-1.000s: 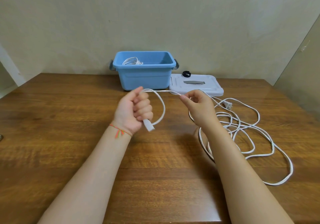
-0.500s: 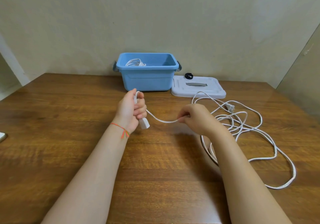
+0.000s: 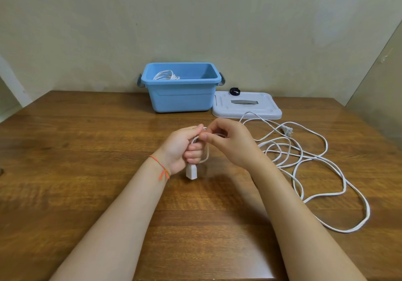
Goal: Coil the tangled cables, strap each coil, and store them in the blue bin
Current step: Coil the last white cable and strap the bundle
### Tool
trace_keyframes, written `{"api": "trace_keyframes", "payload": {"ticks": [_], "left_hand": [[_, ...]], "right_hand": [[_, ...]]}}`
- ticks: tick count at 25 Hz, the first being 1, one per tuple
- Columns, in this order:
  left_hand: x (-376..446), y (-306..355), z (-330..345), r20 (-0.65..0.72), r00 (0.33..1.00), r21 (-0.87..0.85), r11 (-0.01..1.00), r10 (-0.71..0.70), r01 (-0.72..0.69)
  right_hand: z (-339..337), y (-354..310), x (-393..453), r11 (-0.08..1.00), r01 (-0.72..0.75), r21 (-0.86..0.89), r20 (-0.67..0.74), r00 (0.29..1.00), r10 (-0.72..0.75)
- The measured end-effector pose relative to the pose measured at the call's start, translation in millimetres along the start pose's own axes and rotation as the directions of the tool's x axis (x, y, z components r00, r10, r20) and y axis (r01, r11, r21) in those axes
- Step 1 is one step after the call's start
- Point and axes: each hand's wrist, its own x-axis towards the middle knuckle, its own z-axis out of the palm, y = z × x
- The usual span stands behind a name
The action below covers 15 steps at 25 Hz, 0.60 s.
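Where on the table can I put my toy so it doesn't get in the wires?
Bare wood shows left of the blue bin and left hand. The right side is crowded: the loose white cable sprawls below the white lid.

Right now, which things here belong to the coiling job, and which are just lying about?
Job:
white cable, gripped by left hand, pinched by right hand
blue bin, holding a coiled cable
black strap

Lying about:
bin lid

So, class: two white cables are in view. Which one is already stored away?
The coiled cable inside the blue bin; the other, the long cable, sprawls across the table, one end held in both hands.
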Motion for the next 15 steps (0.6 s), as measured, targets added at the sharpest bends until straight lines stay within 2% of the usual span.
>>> {"api": "trace_keyframes", "payload": {"ticks": [2, 4, 6, 9, 11, 15], "left_hand": [[-1.1, 2.1, -2.7, 0.089, 0.992, -0.098, 0.991, -0.086, 0.095], [-3.2, 3.0, -3.6, 0.16, 0.981, -0.126, 0.984, -0.105, 0.126], [-6.0, 4.7, -1.7, 0.182, 0.98, -0.164, 0.981, -0.077, 0.107], [-7.5, 8.5, -2.8, 0.127, 0.992, -0.256, 0.966, -0.008, 0.04], [-4.7, 8.4, -5.0, 0.066, 0.998, -0.221, 0.975, 0.022, -0.007], [0.1, 1.3, -3.6, -0.031, 0.997, 0.037, 0.997, 0.065, -0.063]], "right_hand": [[3.1, 3.5, 0.4, 0.998, -0.025, -0.051, -0.091, 0.996, 0.02], [3.5, 4.5, 0.6, 0.997, -0.051, -0.05, -0.119, 0.992, 0.045], [1.8, 5.0, 1.5, 0.995, -0.083, -0.063, -0.053, 0.995, 0.079], [-1.3, 3.6, 0.6, 0.99, -0.139, -0.01, 0.08, 0.987, 0.139], [-1.5, 2.6, -0.3, 0.986, -0.162, 0.039, 0.061, 0.985, 0.16], [4.1, 3.0, 0.4, 0.962, -0.214, 0.168, -0.033, 0.974, 0.222]]}}
